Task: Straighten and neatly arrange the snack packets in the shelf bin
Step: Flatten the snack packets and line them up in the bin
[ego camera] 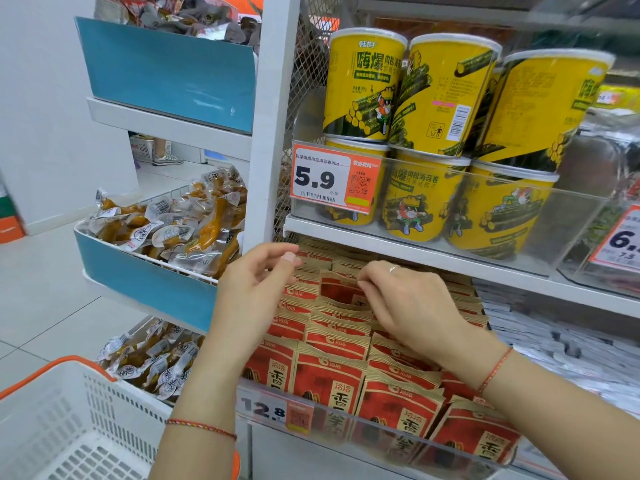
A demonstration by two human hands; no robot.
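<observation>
Basket: white plastic shopping basket with orange rim [69,410], lower left.
Left hand [249,292]: fingers loosely curled, holding nothing, above the packets.
Packets: red-and-tan paper snack packets [329,379], rows in clear shelf bin [381,441], tag "12.8".
Right hand [408,306]: fingertips pinching one packet's top edge.
Tubs: yellow cylindrical tubs [433,98] above, tag "5.9".

access to the packet bin: open from front, low overhead
we note the white shelf edge [415,252] close above the rear red packets [332,379]; clear bin front [381,431] walls the near row; white basket [79,420] crowds lower left.
</observation>
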